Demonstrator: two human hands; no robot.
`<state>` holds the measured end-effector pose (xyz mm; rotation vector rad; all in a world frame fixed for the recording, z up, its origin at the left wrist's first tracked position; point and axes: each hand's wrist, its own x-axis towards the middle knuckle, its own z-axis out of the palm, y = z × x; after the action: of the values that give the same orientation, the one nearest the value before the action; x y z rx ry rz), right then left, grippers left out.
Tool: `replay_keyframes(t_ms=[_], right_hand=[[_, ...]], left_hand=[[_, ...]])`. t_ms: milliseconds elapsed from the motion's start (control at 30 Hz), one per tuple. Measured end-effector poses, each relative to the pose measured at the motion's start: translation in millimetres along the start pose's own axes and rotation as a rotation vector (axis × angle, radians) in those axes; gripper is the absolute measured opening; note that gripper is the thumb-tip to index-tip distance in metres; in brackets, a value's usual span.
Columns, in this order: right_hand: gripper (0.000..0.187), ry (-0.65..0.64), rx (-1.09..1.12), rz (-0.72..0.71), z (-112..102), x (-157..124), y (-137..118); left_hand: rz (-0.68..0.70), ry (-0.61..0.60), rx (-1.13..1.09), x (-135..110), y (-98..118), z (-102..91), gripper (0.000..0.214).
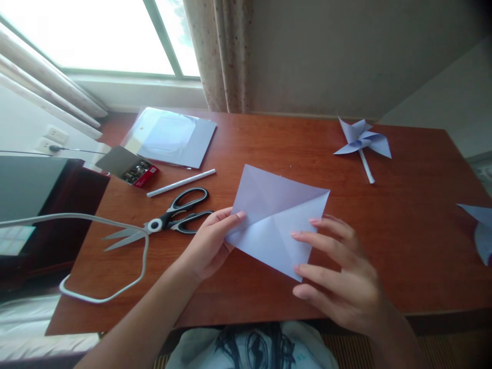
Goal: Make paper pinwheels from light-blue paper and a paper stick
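A square sheet of pale paper with diagonal creases is held above the table in front of me. My left hand pinches its left corner, thumb on top and fingers underneath. Over the lower right edge, my right hand has its fingers spread, with fingertips on or just above the paper; I cannot tell if they press on it. Just left of the sheet lie scissors with black and grey handles, blades apart. Behind them rests a rolled white paper stick.
A paper pinwheel on a stick lies at the back right, with another folded paper piece at the right edge. An opened small box and a plastic packet of paper are back left. A white cable loops over the table's left side.
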<state>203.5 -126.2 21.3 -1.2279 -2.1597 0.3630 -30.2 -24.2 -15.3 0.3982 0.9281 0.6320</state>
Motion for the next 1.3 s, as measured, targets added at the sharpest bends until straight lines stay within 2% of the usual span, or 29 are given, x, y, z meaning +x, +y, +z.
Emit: replay_keyframes(t_ms=[100, 133, 233, 300, 433, 533, 600, 667, 733, 800, 900, 933, 1000, 1067, 1133, 1200, 1300], right_hand=[[0.006, 0.080, -0.031, 0.057, 4, -3, 1], [0.007, 0.138, -0.049, 0.106, 7, -3, 0], [0.028, 0.332, -0.026, 0.325, 19, -1, -5], [0.042, 0.420, 0.093, 0.488, 28, 1, -8], [0.063, 0.482, 0.425, 0.753, 41, 3, -8], [0.064, 0.468, 0.714, 0.880, 44, 4, -1], [0.058, 0.410, 0.910, 0.912, 46, 5, 4], [0.048, 0.333, 1.046, 0.902, 50, 6, 9], [0.038, 0.308, 1.051, 0.872, 54, 7, 11], [0.029, 0.342, 0.918, 0.848, 58, 7, 9], [0.018, 0.362, 0.552, 0.761, 60, 6, 3], [0.018, 0.348, 0.425, 0.696, 60, 6, 1], [0.032, 0.308, 0.211, 0.503, 59, 7, 0], [0.051, 0.232, 0.082, 0.295, 59, 8, 2], [0.060, 0.131, 0.006, 0.156, 59, 10, 4], [0.058, 0.035, -0.050, 0.105, 60, 11, 6], [0.061, -0.067, -0.095, 0.102, 60, 11, 5]], left_hand=[[0.013, -0.003, 0.004, 0, -1, 0.4, 0.021], [0.017, -0.004, 0.009, 0, -2, 0.6, 0.021], [0.032, 0.001, 0.017, -1, -3, 1.8, 0.023], [0.042, 0.009, 0.011, -1, -4, 2.7, 0.022], [0.049, 0.016, -0.003, -1, -3, 3.9, 0.020], [0.048, 0.014, -0.004, -2, -3, 4.1, 0.020], [0.042, 0.012, -0.002, -2, -3, 4.0, 0.021], [0.028, 0.003, -0.005, -2, -3, 3.6, 0.021], [0.008, -0.009, -0.018, -2, -3, 3.2, 0.021], [-0.014, -0.008, -0.038, -2, -4, 3.1, 0.020], [-0.039, 0.024, -0.066, -2, -4, 4.0, 0.019], [-0.044, 0.035, -0.073, -2, -5, 4.4, 0.019], [-0.050, 0.050, -0.079, -2, -5, 5.4, 0.018], [-0.050, 0.052, -0.083, -2, -4, 6.3, 0.018], [-0.055, 0.017, -0.103, -2, -3, 7.4, 0.020], [-0.069, -0.045, -0.128, -2, -2, 8.6, 0.032], [-0.055, -0.107, -0.109, -3, -2, 9.7, 0.053]])
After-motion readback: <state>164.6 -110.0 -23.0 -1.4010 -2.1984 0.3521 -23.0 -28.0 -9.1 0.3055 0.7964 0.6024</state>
